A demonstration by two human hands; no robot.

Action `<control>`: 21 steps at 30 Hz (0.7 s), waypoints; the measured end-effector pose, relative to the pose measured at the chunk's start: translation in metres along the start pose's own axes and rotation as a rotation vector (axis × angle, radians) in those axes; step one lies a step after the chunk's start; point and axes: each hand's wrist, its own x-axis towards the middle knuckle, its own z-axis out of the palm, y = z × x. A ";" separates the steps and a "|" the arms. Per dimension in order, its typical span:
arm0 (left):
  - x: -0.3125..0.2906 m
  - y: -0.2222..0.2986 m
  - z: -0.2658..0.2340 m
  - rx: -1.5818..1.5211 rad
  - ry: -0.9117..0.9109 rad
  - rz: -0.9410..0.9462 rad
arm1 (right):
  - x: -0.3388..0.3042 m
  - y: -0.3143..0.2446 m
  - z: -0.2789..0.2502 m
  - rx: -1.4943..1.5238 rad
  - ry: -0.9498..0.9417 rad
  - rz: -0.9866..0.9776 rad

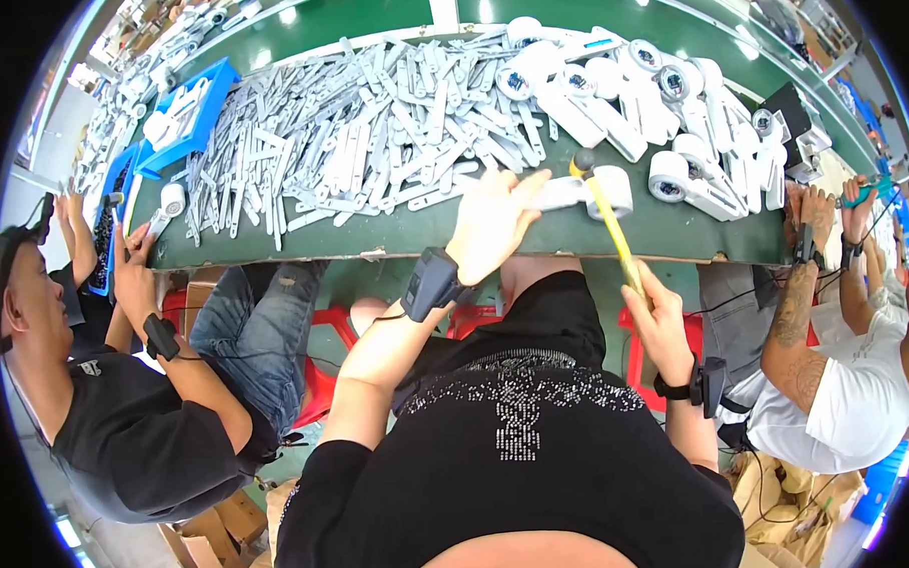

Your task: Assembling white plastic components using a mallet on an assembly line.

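Observation:
My right hand (658, 315) is closed around the yellow handle of a hammer (614, 228). The hammer's dark head is raised over the table's near edge, in front of the round end of a white plastic part (609, 193). That part lies on the green table with its arm pointing left. My left hand (492, 223) is held at the arm's left end, fingers stretched and apart; whether the fingertips touch it I cannot tell. Beyond my left hand lies a large heap of flat grey-white bars (369, 127).
Several white round-ended parts (578, 89) are piled at the back right, beside a black box (794, 127). A blue tray (193, 113) sits at the left. One person (138, 395) works on my left, another (828, 371) on my right. The green table's front edge (373, 255) runs before me.

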 end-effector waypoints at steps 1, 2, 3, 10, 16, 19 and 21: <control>-0.003 0.000 0.006 -0.032 -0.041 0.019 | -0.003 -0.006 0.000 0.116 -0.052 0.124; -0.002 0.004 0.004 -0.034 -0.099 0.021 | -0.002 0.006 0.005 0.146 0.009 -0.006; -0.004 0.004 -0.001 -0.050 -0.110 0.018 | 0.000 0.015 0.008 0.144 0.049 -0.077; 0.002 -0.010 -0.085 -0.208 -0.220 -0.331 | 0.001 0.028 0.007 0.312 0.171 -0.124; 0.078 -0.098 -0.147 0.335 0.133 -0.628 | 0.020 0.042 -0.002 0.379 0.244 -0.077; 0.125 -0.195 -0.155 0.559 0.116 -0.631 | 0.023 0.052 -0.007 0.435 0.279 -0.046; 0.163 -0.246 -0.150 0.646 0.008 -0.721 | 0.023 0.059 -0.008 0.459 0.318 -0.029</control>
